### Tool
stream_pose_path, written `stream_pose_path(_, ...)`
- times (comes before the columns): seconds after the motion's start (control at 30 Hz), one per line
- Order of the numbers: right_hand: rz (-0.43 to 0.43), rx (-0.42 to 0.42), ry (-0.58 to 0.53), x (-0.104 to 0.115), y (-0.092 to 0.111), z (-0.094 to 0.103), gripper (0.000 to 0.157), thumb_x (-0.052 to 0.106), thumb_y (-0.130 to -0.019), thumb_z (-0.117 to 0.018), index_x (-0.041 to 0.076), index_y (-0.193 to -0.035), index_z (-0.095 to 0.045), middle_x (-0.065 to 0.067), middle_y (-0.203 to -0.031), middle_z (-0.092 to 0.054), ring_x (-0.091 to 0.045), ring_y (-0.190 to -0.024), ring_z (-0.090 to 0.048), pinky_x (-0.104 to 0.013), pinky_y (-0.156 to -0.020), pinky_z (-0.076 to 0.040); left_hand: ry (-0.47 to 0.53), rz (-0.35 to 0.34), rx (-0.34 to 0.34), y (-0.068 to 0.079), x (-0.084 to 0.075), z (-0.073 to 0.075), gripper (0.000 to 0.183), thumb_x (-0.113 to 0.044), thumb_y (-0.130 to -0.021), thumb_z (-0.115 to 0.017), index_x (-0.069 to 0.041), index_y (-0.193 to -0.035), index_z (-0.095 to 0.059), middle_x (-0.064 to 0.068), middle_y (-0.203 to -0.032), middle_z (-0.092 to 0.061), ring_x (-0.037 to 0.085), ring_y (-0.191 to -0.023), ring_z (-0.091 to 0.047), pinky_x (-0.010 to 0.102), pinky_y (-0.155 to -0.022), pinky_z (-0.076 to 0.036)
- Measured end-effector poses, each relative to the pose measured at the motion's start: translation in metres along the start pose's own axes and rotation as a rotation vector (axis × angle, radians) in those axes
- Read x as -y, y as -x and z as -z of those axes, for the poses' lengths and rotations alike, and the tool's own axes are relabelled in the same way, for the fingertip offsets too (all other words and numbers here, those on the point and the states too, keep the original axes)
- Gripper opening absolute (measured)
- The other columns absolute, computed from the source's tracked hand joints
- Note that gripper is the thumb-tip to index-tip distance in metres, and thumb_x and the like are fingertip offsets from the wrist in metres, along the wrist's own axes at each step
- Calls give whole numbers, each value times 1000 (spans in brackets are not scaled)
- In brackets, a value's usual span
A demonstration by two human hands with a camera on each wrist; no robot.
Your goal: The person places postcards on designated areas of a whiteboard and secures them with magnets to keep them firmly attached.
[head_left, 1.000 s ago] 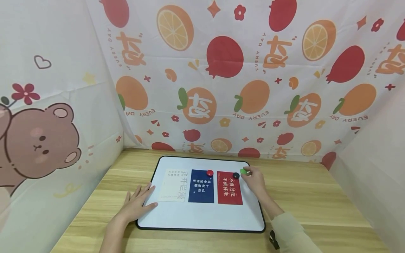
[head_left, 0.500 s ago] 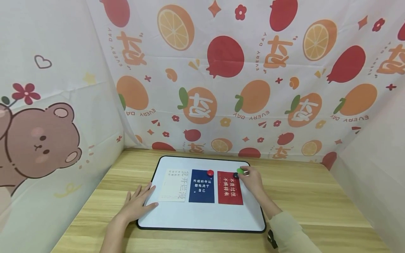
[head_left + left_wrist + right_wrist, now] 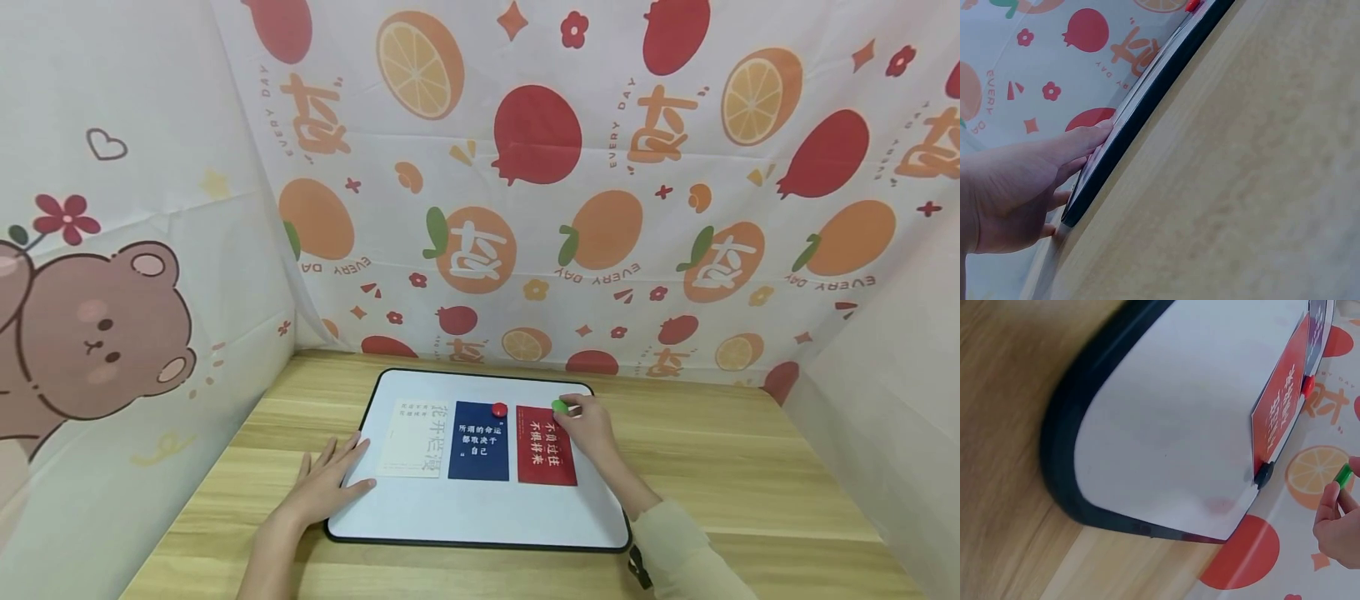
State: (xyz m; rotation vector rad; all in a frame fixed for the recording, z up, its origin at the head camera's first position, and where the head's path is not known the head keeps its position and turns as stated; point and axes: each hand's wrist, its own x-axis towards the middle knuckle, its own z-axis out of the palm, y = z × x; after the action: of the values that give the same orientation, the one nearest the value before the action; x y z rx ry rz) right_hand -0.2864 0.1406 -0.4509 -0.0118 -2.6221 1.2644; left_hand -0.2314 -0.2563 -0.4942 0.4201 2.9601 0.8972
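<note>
My right hand point(image 3: 590, 427) pinches a round green magnet point(image 3: 559, 406) above the top of a red card point(image 3: 546, 458) on a whiteboard point(image 3: 480, 515). A black magnet point(image 3: 1264, 475) sits at that card's corner in the right wrist view; the head view hides it behind the hand and green magnet. My left hand point(image 3: 322, 490) rests over the board's left edge, fingers spread, its thumb on the white surface. Left of the red card lies a blue card point(image 3: 478, 467) with a red magnet point(image 3: 499, 410) at its top right corner. A cream card point(image 3: 407, 454) is farthest left.
The black-rimmed board lies on a wooden table point(image 3: 750, 483). A fruit-print cloth point(image 3: 480, 183) hangs behind it, and a bear-print cloth point(image 3: 105, 333) stands to the left.
My right hand has moved left with the green magnet, from beside the black magnet to where it covers it in the head view. The left hand stays put.
</note>
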Motion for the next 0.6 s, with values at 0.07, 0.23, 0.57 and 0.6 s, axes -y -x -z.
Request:
stream_pose_path(0.07,3,6,-10,2,1,-2,29,9,-82,-68,-2,-108,-64,-11,-97,-60,-23,-85,-56,-28,-62,-51,-2,0,2,0,1,0,71,-43,-86,-60,1,-137,-39,22,-145,-24,51,-129,-9,68,-96,3)
stream_pose_path(0.23,8,19,-11,5,3,-6,29,9,-83,-67,-3,-109,-63,-11,-99,-58,-22,-85,-54,-28,-64,-51,6,1,3,0,1,0,71,-43,-85,-60,1,-137,-39,23,-145,-24,51,-129,-9,68,-96,4)
stream_pose_path(0.57,16,21,0,10,3,-13,29,11,-83,-67,0,-109,-63,-9,-94,-57,-19,-82,-56,-28,-64,-51,0,-6,-6,1,0,0,70,-42,-86,-61,2,-136,-40,23,-145,-25,52,-129,-10,68,-96,3)
stream_pose_path(0.6,18,22,0,10,2,-14,28,11,-83,-67,0,-109,-63,-8,-95,-57,-19,-82,-56,-28,-65,-51,2,-7,-6,1,-1,0,70,-41,-86,-61,2,-136,-40,23,-145,-25,52,-129,-10,68,-96,3)
